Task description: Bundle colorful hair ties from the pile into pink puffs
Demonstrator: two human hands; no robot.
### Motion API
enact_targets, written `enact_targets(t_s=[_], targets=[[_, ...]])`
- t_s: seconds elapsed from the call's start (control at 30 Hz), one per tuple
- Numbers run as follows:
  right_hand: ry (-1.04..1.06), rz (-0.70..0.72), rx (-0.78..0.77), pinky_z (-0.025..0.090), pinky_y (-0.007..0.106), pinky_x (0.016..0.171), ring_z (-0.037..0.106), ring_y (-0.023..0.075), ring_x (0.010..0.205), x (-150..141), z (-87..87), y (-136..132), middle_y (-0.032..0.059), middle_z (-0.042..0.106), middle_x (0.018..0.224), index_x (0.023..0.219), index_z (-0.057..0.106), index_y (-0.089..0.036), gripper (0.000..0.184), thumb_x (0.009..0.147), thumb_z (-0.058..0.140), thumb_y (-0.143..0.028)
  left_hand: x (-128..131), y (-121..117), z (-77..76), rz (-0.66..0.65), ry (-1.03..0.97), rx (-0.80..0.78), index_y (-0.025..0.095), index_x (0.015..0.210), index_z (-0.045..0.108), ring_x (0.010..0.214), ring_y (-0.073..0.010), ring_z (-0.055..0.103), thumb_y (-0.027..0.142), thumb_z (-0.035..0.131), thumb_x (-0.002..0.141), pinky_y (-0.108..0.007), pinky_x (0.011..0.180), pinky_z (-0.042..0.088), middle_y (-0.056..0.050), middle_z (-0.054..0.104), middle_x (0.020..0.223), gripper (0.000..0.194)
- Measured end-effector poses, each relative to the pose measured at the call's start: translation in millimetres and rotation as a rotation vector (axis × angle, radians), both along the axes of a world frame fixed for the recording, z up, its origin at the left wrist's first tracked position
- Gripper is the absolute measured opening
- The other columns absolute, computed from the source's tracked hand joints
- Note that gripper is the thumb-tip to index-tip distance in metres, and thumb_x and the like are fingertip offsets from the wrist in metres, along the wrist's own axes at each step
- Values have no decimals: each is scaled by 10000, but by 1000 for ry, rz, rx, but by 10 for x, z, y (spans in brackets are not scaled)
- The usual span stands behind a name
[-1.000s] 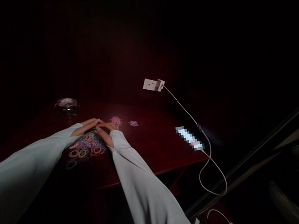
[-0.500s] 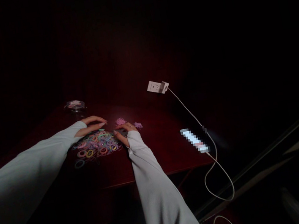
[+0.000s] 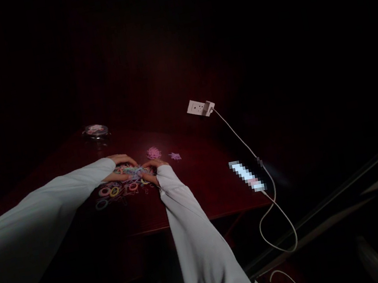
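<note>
A heap of colourful elastic hair ties (image 3: 136, 172) lies on the dark red table, with larger pink, yellow and grey rings along its near side. My left hand (image 3: 121, 159) reaches into the heap from the left, its fingers curled over some of the ties. From the right, my right hand (image 3: 153, 164) closes on the same clump, thumb towards me. Between the two hands the ties bunch up; the fingertips are partly buried. Just beyond my right hand sit a small pink pile of ties (image 3: 153, 152) and a smaller purple pile (image 3: 175, 156).
A clear round container (image 3: 96, 132) with a lid stands at the back left of the table (image 3: 200, 203). On the right are a white wall socket (image 3: 197, 108) with a charger, a white cable (image 3: 234, 130) and a blurred-out bright phone-like device (image 3: 247, 176). The surroundings are very dark.
Both hands have moved down into the heap and closed around a clump of hair ties. My right hand has shifted slightly left, uncovering the pink and purple piles.
</note>
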State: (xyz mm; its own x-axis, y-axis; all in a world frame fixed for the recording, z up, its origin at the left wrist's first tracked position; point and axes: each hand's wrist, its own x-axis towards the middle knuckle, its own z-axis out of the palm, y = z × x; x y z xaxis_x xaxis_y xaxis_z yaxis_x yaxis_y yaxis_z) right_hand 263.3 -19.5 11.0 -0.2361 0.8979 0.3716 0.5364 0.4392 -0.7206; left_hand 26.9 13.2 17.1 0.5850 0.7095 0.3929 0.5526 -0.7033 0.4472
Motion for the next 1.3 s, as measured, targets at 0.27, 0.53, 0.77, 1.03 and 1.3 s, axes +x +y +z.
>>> enact_targets(t_s=[0.27, 0.53, 0.77, 1.03, 1.3], targets=[[340, -48, -103, 518, 234, 620, 562, 110, 626, -5, -31, 2, 19, 713, 773, 960, 845, -174, 333, 777, 866, -451, 7, -5, 143, 96, -82, -117, 190, 1117, 804, 807, -185, 620, 587, 631, 831, -268, 696, 428, -65, 792, 1041, 518], [563, -46, -97, 468, 220, 568, 488, 82, 581, -43, -90, 104, 7, 688, 713, 888, 806, -182, 471, 715, 923, -604, 5, -75, 270, 157, -170, -196, 206, 1120, 788, 732, -149, 640, 584, 655, 878, -239, 663, 411, -41, 825, 1015, 469], [481, -17, -163, 497, 237, 636, 579, 120, 656, 30, -110, 166, 32, 717, 746, 951, 882, -171, 404, 769, 926, -529, 16, -26, 183, 130, -204, -270, 167, 1119, 771, 621, -140, 670, 555, 629, 955, -247, 649, 456, -14, 754, 837, 445], [347, -99, -83, 546, 268, 725, 653, 169, 738, 58, -89, 138, 66, 780, 808, 961, 910, -161, 268, 901, 830, -409, -16, 60, 160, 94, -187, -134, 210, 971, 818, 968, -238, 739, 598, 616, 918, -313, 849, 549, -73, 817, 1054, 440], [233, -76, -91, 570, 269, 787, 707, 176, 783, 41, -9, 99, 61, 836, 885, 1004, 917, -197, 163, 911, 796, -255, -29, 109, 83, 2, -181, -73, 175, 1105, 826, 1012, -245, 703, 601, 622, 936, -368, 992, 524, -93, 817, 1117, 501]])
